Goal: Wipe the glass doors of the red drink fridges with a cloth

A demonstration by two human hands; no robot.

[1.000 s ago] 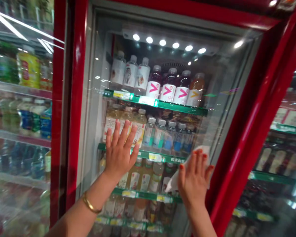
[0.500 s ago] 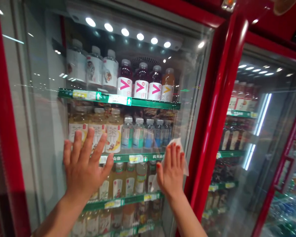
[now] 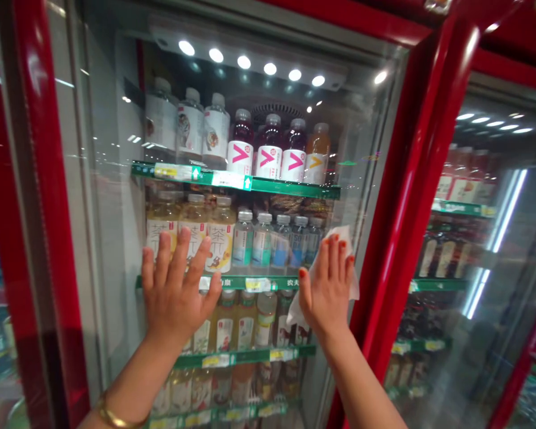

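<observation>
Sliding up at centre-right of frame, the flat right hand (image 3: 327,293) carries its cloth (image 3: 297,311) onto higher glass (image 3: 354,199), the left hand (image 3: 177,296) spread empty at centre-left.

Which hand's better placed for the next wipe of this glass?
Probably the right: the right hand lies flat over the white tissue, apparently against the glass door. The left hand is spread with no tissue visible, so it seems better suited to bracing.

The cloth (image 3: 345,239) is white, the door frame (image 3: 399,226) red.
</observation>
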